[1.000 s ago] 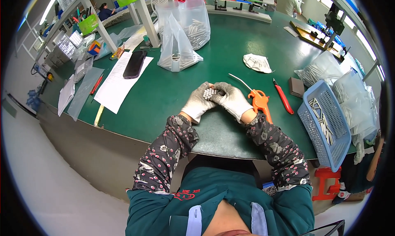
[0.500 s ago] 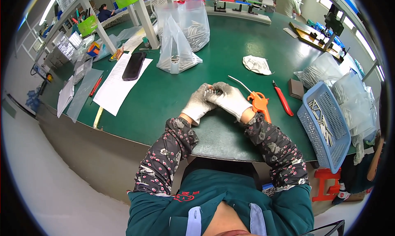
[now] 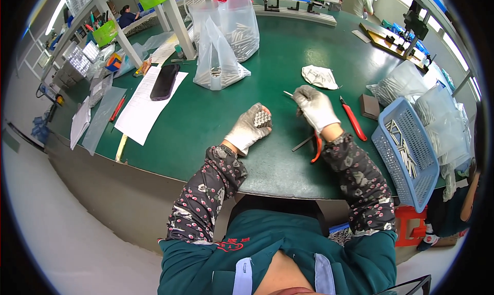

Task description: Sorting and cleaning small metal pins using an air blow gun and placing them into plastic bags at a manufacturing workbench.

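My left hand (image 3: 246, 129), in a soiled white glove, is closed around a bundle of short metal tubes (image 3: 262, 119); their round ends face up. To its right, my gloved right hand (image 3: 315, 109) is curled over an orange air blow gun (image 3: 318, 148). The gun's thin pale nozzle pokes out at the left of the fingers, and an orange part shows below the wrist. Most of the gun's body is hidden by the hand. A thin dark strip (image 3: 302, 144) is visible beside the orange part.
Red-handled nippers (image 3: 353, 119), a brown block (image 3: 369, 106) and a blue basket (image 3: 411, 158) of metal tubes are on the right. A crumpled white cloth (image 3: 320, 77) lies beyond my right hand. Bags of tubes (image 3: 218, 63), a phone (image 3: 164, 82) and papers (image 3: 135, 115) occupy the left.
My hands have parted. The right one has left the bundle and moved right onto the blow gun, whose orange part has shifted. The left keeps the tubes, their ends now exposed.
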Demonstrator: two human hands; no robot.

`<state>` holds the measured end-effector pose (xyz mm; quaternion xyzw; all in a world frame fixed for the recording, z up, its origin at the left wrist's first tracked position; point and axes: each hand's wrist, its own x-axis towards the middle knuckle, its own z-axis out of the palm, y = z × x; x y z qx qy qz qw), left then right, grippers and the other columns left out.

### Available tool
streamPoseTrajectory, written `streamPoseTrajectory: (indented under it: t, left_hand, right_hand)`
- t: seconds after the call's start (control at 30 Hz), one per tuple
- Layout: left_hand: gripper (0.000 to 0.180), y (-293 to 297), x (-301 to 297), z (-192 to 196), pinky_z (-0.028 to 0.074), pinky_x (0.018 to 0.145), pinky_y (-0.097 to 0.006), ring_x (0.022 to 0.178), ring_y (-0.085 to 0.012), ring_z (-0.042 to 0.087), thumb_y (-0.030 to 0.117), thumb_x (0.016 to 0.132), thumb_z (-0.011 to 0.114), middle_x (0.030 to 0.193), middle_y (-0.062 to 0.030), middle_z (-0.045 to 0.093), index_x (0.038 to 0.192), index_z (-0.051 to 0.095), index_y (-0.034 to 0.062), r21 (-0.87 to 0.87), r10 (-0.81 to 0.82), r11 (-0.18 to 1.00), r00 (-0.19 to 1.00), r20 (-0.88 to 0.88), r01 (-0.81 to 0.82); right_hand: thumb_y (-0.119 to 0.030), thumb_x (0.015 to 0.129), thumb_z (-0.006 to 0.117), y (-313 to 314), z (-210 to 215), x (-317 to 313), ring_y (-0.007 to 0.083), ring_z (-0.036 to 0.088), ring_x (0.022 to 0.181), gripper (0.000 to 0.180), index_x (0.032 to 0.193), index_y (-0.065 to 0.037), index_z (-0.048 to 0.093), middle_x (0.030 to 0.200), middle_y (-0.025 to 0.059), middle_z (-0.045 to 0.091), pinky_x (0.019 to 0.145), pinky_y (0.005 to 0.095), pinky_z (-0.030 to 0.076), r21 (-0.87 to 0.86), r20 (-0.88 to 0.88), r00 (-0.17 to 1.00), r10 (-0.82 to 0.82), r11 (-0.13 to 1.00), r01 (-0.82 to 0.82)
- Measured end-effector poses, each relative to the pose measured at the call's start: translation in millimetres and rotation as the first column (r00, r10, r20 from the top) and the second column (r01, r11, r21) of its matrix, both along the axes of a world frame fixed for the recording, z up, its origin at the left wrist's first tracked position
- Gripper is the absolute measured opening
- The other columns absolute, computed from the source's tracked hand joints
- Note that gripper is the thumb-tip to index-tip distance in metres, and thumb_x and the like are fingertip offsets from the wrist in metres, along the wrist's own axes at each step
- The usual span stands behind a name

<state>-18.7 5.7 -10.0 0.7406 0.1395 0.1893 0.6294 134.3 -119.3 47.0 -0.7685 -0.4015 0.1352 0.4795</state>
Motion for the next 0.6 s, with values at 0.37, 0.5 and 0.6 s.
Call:
streamPoseTrajectory:
  t: [0.37, 0.5, 0.6]
  left_hand:
    - [0.033, -1.8, -0.2, 3.9, 0.046, 0.071, -0.023, 0.076, -0.01, 0.053, -0.009, 0.069, 0.063, 0.08, -0.0006, 0.054, 0.094, 0.048, 0.0058, -0.04, -0.03, 0.999, 1.0, 0.001, 0.03]
    - [0.03, -2.9, 0.9, 5.7, 0.045, 0.069, -0.024, 0.072, -0.0099, 0.054, -0.004, 0.068, 0.066, 0.077, -0.0017, 0.056, 0.091, 0.048, 0.0045, 0.014, 0.0, 1.0, 1.0, 0.001, 0.0]
    - [0.03, -1.8, 1.0, 5.2, 0.046, 0.069, -0.024, 0.073, -0.0101, 0.055, -0.004, 0.068, 0.066, 0.078, -0.0019, 0.056, 0.091, 0.048, 0.0046, 0.024, 0.004, 1.0, 1.0, -0.009, -0.003]
  right_hand:
    - [-0.023, 0.081, 0.055, -46.9, 1.6, 34.7, 0.0218, 0.062, 0.075, 0.026, 0.096, -0.003, 0.061, 0.083, 0.0121, 0.064, 0.07, 0.0304, 0.047, -0.113, 0.2, 0.978, -0.053, 0.991, 0.077]
    - [-0.021, 0.082, 0.055, -61.6, 0.2, 37.2, 0.0191, 0.061, 0.069, 0.024, 0.097, -0.002, 0.06, 0.08, 0.0118, 0.063, 0.067, 0.0281, 0.047, -0.132, 0.314, 0.945, -0.089, 0.982, 0.137]
    - [-0.025, 0.08, 0.053, -73.6, 5.6, 35.2, 0.0322, 0.061, 0.079, 0.024, 0.092, -0.007, 0.062, 0.084, 0.0149, 0.063, 0.071, 0.038, 0.048, -0.179, 0.382, 0.917, -0.116, 0.964, 0.196]
